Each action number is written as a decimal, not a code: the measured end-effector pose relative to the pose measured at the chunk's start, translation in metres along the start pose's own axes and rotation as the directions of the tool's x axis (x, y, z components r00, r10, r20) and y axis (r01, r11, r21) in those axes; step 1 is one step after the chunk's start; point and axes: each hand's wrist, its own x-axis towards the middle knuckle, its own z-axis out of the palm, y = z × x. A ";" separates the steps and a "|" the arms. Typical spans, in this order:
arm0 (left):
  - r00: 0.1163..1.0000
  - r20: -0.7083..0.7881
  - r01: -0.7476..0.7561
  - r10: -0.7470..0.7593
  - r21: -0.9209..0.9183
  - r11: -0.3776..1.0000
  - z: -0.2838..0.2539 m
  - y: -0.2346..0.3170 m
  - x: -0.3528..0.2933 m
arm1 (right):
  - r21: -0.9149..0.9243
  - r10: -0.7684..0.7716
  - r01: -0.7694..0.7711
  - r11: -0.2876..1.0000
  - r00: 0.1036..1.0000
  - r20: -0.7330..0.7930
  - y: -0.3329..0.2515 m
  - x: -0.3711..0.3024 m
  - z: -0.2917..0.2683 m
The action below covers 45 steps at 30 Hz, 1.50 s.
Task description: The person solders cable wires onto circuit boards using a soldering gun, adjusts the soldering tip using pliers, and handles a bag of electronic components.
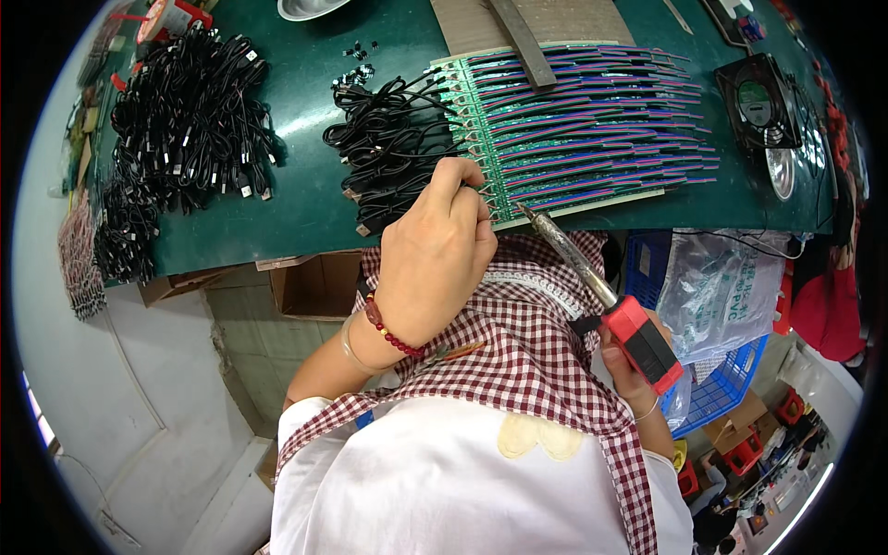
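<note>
My right hand (632, 370) grips a soldering iron (647, 344) with a red and black handle. The iron's tip points up and left, at the near edge of a green circuit board panel (498, 180). My left hand (435, 250) is closed in a pinch at the panel's near left corner; what its fingertips hold is hidden. Black cables (388, 148) run from the panel's left side into a coiled bunch. Strips of blue, pink and black wires (592, 134) stretch from the panel to the right. A flat metal bar (524, 46) lies across the far wires.
A large heap of black cables (190, 120) lies at the left of the green table (296, 217). Small black parts (356, 69) and a metal bowl (313, 7) are farther back. At the right stands a black fan (757, 102); a blue basket (726, 388) sits below the table edge.
</note>
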 end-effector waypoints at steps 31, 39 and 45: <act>1.000 0.018 -0.024 0.024 -0.008 1.000 -0.001 -0.003 0.004 | -0.031 0.053 -0.051 0.998 0.996 0.065 -0.001 0.002 0.004; 0.997 0.066 -0.028 0.027 0.018 0.999 -0.003 -0.001 0.004 | 0.067 0.068 -0.067 0.996 0.997 -0.024 0.000 -0.002 0.004; 0.997 0.069 -0.027 0.025 0.019 0.999 -0.004 -0.001 0.004 | 0.025 0.066 -0.065 0.998 0.997 -0.033 0.005 -0.010 0.001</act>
